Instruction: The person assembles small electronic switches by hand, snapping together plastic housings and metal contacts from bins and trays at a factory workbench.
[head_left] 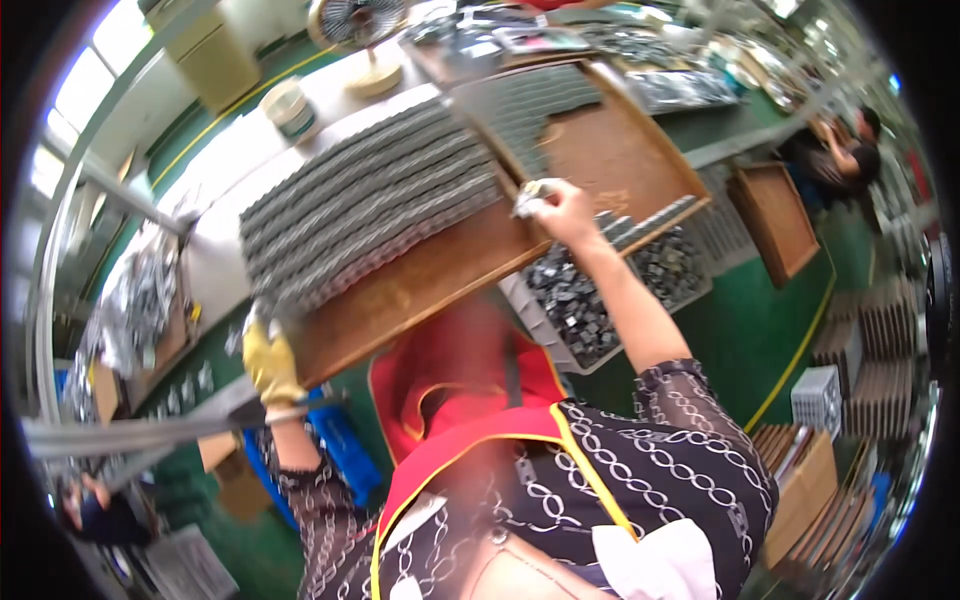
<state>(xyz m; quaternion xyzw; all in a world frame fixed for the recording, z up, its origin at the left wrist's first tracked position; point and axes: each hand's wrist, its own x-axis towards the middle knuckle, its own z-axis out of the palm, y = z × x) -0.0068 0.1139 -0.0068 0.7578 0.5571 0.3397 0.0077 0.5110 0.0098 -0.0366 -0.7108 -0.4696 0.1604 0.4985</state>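
A shallow brown wooden tray (440, 270) lies tilted in front of me, its far part filled with closely packed rows of small grey metal pieces (370, 190). My left hand (271, 362), in a yellow glove, is closed at the tray's left edge; its fingertips are partly hidden and blurred. At the tray's right edge, my right hand (565, 213) is closed, with whitish coverings or material around the fingertips. Directly right of it is a second wooden tray (600, 150), partly filled with similar grey pieces, a few of them along its near rim.
Beneath the second tray stands a grey plastic crate (540, 315) of loose metal pieces. A fan (372, 75) and a white tub (288, 108) stand on the far table. Bagged parts (140, 310) lie left. Another person (850, 155) sits far right, near an upright wooden tray (775, 220).
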